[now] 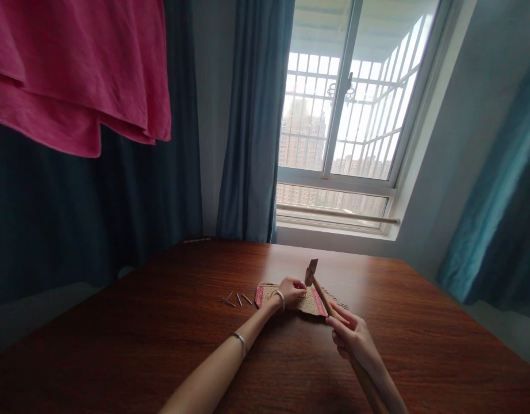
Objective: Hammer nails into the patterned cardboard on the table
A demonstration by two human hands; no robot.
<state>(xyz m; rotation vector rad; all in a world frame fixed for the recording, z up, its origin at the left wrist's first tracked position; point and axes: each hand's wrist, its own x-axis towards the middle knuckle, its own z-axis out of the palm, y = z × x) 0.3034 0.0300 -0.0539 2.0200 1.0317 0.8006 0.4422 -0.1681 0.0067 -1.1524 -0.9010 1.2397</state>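
My right hand (353,339) is closed round the wooden handle of a small hammer (313,275), whose head is raised just above a flat tan board with pink edges (313,303) on the wooden table (161,328). My left hand (291,290) rests on that board with its fingers pinched together beside the hammer head; what they pinch is too small to make out. Bracelets sit on my left wrist and forearm.
Several loose nails (237,299) lie on the table left of the board. Blue curtains (254,121) and a barred window (346,115) stand behind the table. A pink cloth (79,69) hangs at the upper left.
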